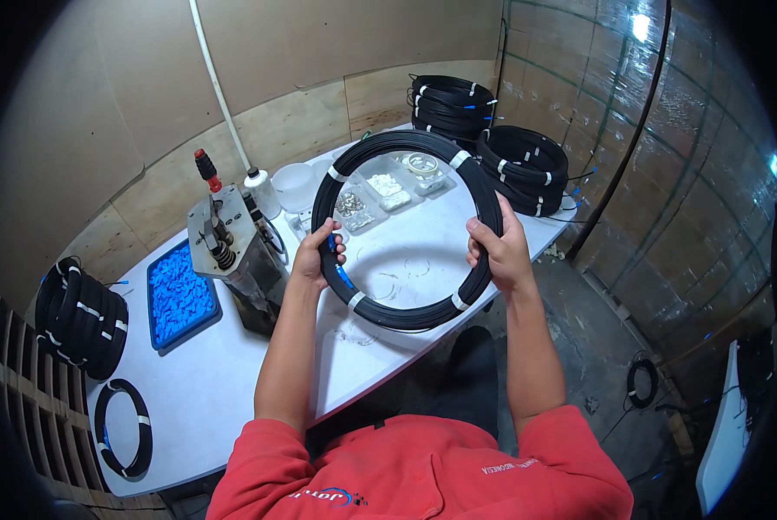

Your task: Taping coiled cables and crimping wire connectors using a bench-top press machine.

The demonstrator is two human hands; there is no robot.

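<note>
Black coil (399, 315) gripped by left hand (316, 251) and right hand (504, 244), blue piece (343, 276) partly covered (details unclear), rear coils (451, 106) overlapped.

Open passage: inside held coil (406, 318), over bare tabletop (414, 251). Obstructions: metal press (248, 270) left, parts trays (388, 192) behind, stacked black coils (527, 184) rear right

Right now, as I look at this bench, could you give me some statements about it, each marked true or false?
1. The left hand and right hand hold one black cable coil. True.
2. That coil's bands are red. False: they are white.
3. A tray of blue pieces sits left of the metal machine. True.
4. The white bottle lies on its side. False: it stands upright.
5. Two coil stacks stand toward the far right of the table. True.
</note>
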